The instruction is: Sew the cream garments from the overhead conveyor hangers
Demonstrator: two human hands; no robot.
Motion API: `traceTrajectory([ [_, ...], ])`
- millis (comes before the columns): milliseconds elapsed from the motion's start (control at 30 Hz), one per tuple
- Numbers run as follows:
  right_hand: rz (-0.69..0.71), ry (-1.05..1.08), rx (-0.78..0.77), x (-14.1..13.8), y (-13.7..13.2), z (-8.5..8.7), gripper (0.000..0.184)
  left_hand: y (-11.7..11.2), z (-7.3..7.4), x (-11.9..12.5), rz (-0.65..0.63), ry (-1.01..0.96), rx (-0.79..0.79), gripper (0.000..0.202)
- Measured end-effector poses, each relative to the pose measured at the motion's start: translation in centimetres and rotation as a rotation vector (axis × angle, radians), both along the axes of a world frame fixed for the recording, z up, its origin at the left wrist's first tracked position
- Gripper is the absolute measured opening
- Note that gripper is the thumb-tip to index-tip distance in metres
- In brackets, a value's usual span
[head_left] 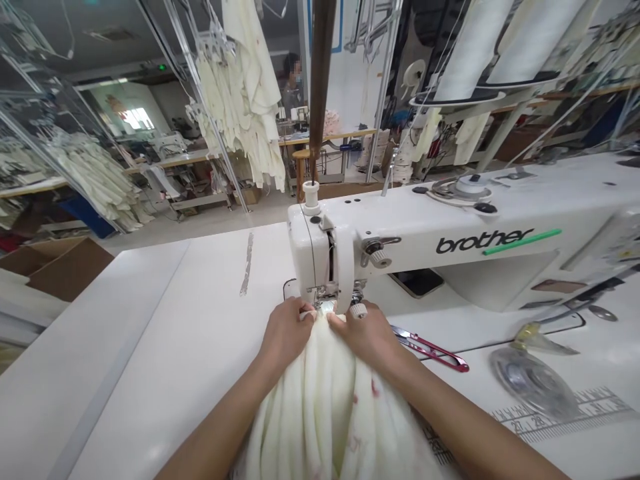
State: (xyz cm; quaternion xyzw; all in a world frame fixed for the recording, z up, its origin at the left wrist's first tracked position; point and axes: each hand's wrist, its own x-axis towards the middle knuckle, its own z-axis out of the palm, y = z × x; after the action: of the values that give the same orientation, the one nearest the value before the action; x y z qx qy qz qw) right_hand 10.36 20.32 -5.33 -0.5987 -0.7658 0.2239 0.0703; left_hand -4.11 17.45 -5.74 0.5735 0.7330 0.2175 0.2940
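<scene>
Cream fabric (330,393) with a few reddish marks hangs in folds from the needle area of a white sewing machine (400,247) toward me. My left hand (290,330) pinches the fabric's far edge just left of the presser foot (327,305). On the other side my right hand (367,333) grips the same edge, its thumb on top and its other fingers partly hidden behind the machine's knob. Both hands lie close together at the needle. Red-handled thread snips (435,350) rest on the table beside my right wrist.
A dark phone (417,283) lies under the machine arm. To the right are a clear round plastic piece (533,380) and a printed ruler scale (560,417). Thread cones (473,53) stand above. Cream garments (245,93) hang behind, and a person (291,83) is in the background.
</scene>
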Motion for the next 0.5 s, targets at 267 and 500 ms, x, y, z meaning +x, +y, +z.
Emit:
traceTrajectory([
  [267, 0.036, -0.010, 0.050, 0.07, 0.00, -0.17, 0.012, -0.01, -0.27, 0.06, -0.011, 0.013, 0.046, 0.019],
  [500, 0.061, 0.006, 0.079, 0.03, 0.17, -0.30, 0.014, 0.03, -0.38, 0.11, 0.004, -0.019, 0.079, 0.012],
])
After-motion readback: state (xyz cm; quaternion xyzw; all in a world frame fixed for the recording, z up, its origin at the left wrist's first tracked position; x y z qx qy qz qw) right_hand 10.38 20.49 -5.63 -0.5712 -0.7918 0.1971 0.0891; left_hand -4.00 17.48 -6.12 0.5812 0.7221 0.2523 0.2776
